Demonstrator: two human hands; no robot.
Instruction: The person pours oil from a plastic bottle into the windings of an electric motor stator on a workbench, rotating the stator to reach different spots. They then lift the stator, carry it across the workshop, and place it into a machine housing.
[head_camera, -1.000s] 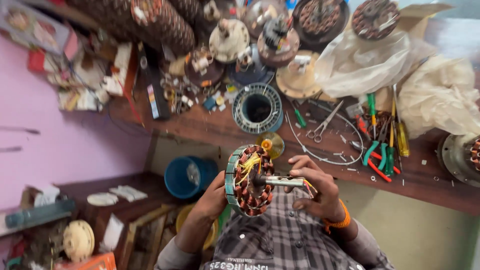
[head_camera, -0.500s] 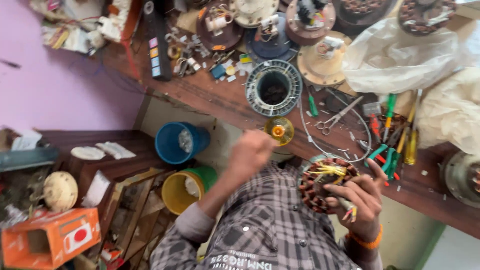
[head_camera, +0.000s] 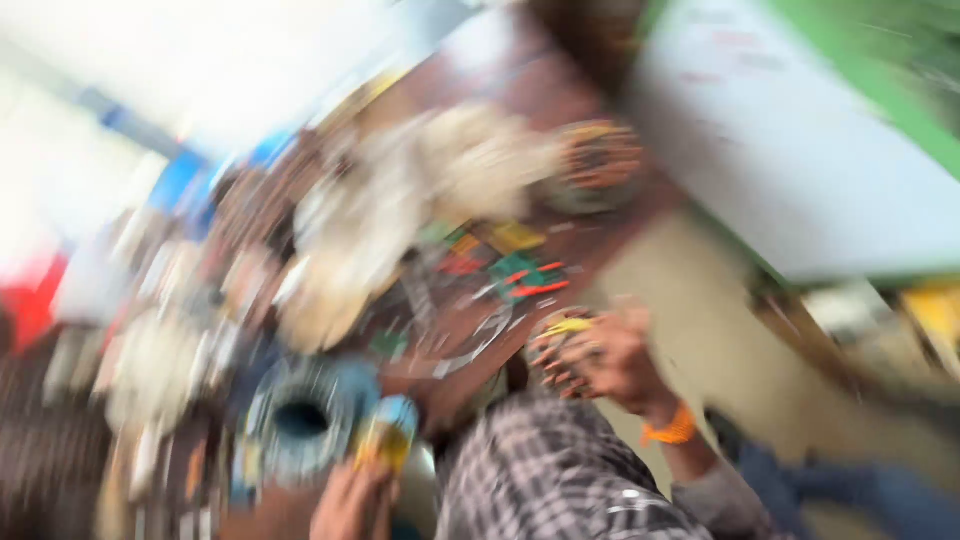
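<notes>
The whole view is smeared by motion. My right hand (head_camera: 600, 362), with an orange band at the wrist, grips a round motor stator (head_camera: 562, 340) wound with copper and yellow wire, held near the edge of the brown workbench (head_camera: 600, 235). My left hand (head_camera: 350, 503) is low in the view, right against a small yellow and blue can (head_camera: 387, 432). The blur hides whether its fingers close on the can. A grey ring-shaped stator (head_camera: 300, 420) lies just left of the can.
Blurred red and green hand tools (head_camera: 515, 275), pale plastic bags (head_camera: 400, 200) and another wound motor part (head_camera: 598, 160) lie on the bench. A white wall with green trim (head_camera: 800, 150) fills the upper right. My checked shirt (head_camera: 545, 470) is at the bottom.
The camera has swung sharply and the picture has blurred. My left hand has left the stator and reached the small can on the bench. My right hand still holds the stator.
</notes>
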